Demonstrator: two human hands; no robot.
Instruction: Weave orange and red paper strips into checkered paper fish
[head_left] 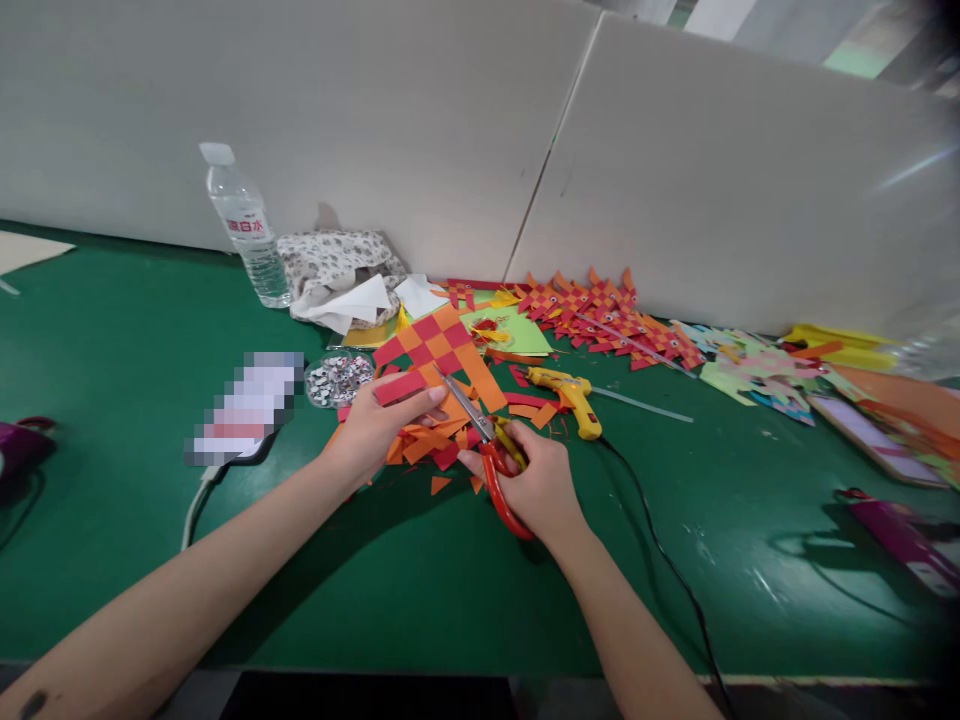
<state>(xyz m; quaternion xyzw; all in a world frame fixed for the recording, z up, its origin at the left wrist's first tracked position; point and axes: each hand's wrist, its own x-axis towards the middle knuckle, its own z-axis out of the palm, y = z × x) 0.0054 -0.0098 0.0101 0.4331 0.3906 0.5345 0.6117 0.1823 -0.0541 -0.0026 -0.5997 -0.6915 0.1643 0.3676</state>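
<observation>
My left hand [379, 425] pinches a woven paper piece [442, 350] of red and orange strips, holding it tilted above the green table [420, 590]. Red-handled scissors [491, 455] are gripped in my right hand [529, 480], with the blades pointing up and left against the woven piece's lower edge. Orange and red paper scraps [431, 445] lie in a heap under both hands.
A yellow glue gun [566, 395] with a black cord lies right of the hands. Finished woven paper fish [600, 310] are piled by the back wall. A water bottle [247, 230], a dish of googly eyes [339, 378], a phone [244, 415] and cloth [337, 265] sit left.
</observation>
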